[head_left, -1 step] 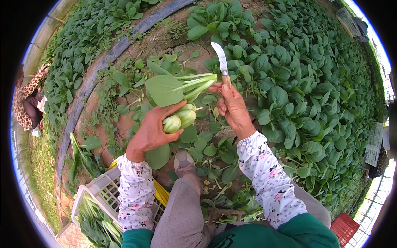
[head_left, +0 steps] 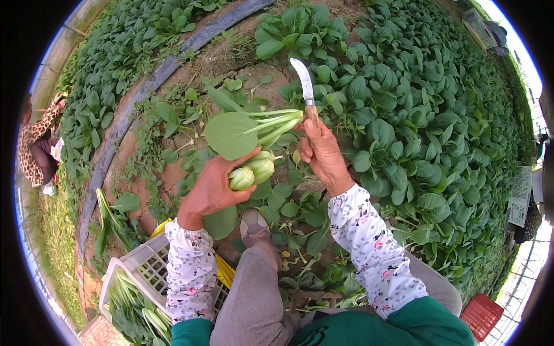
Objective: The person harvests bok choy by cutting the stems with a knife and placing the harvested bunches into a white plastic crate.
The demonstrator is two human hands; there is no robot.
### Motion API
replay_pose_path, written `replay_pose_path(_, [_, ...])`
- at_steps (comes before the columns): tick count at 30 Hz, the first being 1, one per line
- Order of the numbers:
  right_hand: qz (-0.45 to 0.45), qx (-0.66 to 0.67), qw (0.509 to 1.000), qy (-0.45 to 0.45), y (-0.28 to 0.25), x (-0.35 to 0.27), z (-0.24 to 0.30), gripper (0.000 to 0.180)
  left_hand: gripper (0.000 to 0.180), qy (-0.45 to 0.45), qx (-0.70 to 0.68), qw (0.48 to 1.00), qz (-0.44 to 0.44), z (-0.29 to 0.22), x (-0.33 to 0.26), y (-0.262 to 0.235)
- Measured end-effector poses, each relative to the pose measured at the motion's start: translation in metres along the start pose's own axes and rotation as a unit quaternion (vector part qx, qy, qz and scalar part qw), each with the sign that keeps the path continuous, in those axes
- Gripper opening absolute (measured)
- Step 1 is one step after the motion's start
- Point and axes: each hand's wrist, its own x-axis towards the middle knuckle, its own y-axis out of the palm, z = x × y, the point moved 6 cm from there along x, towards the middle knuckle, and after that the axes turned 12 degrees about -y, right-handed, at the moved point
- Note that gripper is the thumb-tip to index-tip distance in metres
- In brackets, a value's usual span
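Note:
My left hand (head_left: 210, 190) is closed around a small bunch of bok choy (head_left: 262, 168), with the pale, cut bases facing right and their leaves mostly hidden below the hand. My right hand (head_left: 324, 154) grips the wooden handle of a small curved knife (head_left: 304, 81), its blade pointing up and away from me. Another bok choy (head_left: 234, 135) lies sideways above my left hand, broad leaf to the left. Its pale stem end meets the fingers of my right hand beside the knife handle; whether those fingers pinch it, I cannot tell.
A white plastic crate (head_left: 141, 268) of cut greens stands at lower left, near a yellow strip. Dense leafy rows (head_left: 398, 132) grow on the right. A dark hose (head_left: 153, 81) curves along the left. A person (head_left: 40, 141) works at far left. A red basket (head_left: 482, 317) sits lower right.
The whole view has shifted very slightly. Both hands, the knife and the bok choy keep nearly the same places relative to one another.

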Motion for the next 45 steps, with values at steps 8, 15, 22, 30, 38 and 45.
replay_pose_path(8, [-0.104, -0.104, 0.980, -0.133, 0.018, -0.068, 0.106, 0.022, 0.070, 0.017, -0.129, 0.990, 0.061, -0.068, -0.057, 0.026])
replay_pose_path(15, [0.030, -0.492, 0.775, -0.395, 0.090, -0.146, 0.198, 0.030, 0.074, 0.067, -0.474, 0.877, -0.031, -0.137, -0.114, 0.005])
replay_pose_path(22, [-0.070, -0.525, 0.672, -0.518, 0.107, -0.217, 0.285, 0.027, 0.074, 0.141, -0.507, 0.846, -0.087, -0.170, -0.170, -0.012])
replay_pose_path(30, [0.105, -0.398, 0.862, -0.296, 0.159, -0.255, 0.235, 0.020, 0.075, 0.201, -0.455, 0.867, -0.024, -0.211, -0.196, -0.004])
replay_pose_path(38, [0.119, -0.310, 0.918, -0.218, 0.195, -0.276, 0.161, 0.021, 0.047, 0.143, -0.539, 0.830, -0.015, -0.149, -0.257, 0.004])
replay_pose_path(45, [0.211, -0.314, 0.904, -0.200, 0.215, -0.289, 0.140, 0.031, 0.044, 0.078, -0.401, 0.885, -0.223, -0.111, -0.387, -0.039])
